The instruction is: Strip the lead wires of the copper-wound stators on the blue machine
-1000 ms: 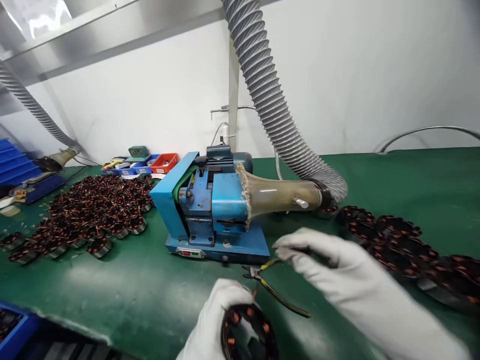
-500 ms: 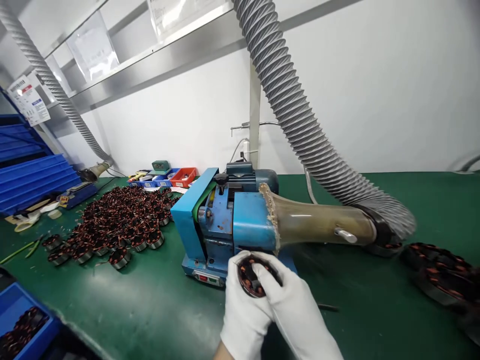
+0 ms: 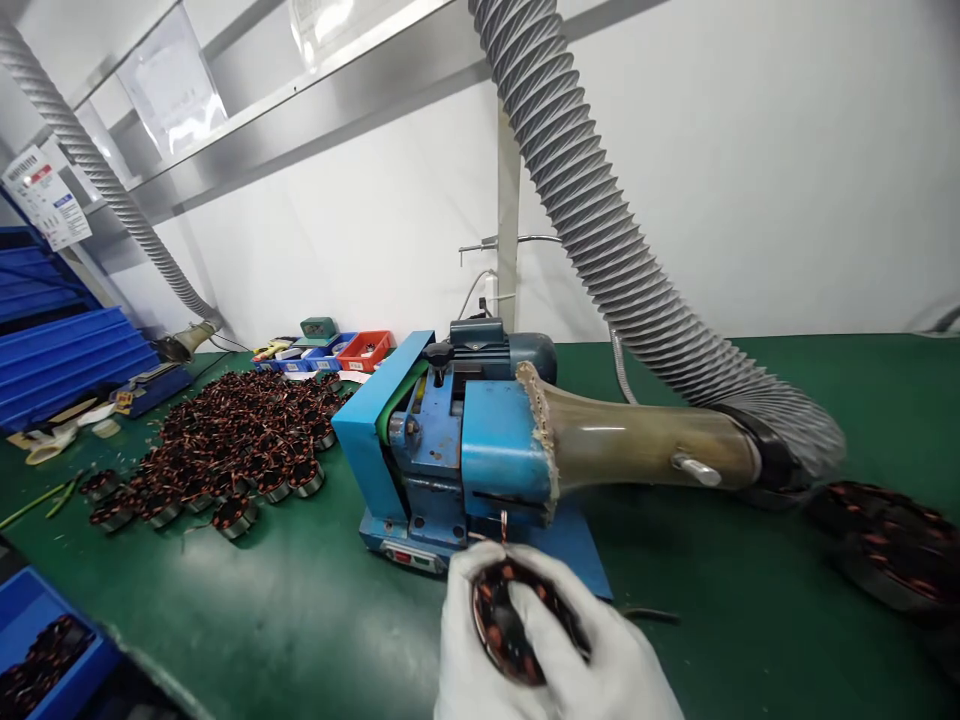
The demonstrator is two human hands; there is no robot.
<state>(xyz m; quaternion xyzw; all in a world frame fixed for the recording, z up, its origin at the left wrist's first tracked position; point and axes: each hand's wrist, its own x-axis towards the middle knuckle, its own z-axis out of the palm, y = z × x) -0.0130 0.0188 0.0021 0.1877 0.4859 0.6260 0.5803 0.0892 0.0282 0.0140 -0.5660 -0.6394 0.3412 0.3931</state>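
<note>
Compared with half a second earlier, the stator and both gloved hands sit lower in the view and slightly farther from the blue machine; the machine, hoses and piles are unchanged in position. One stator is in hand: the left hand wraps its left side and the right hand wraps its right side, both closed around it, just in front of the machine base and above the green desk. A copper wire end stands up from the stator toward the machine slot. Counts: one machine; two corrugated hoses, the large hose joined to the translucent nozzle and a thinner hose at far left; one large stator pile on the left, too many to count; one dark, blurred stator group on the right, probably several pieces; one red bin; one blue tray at lower left holding more stators. A wall label carries print that is too small to read.
</note>
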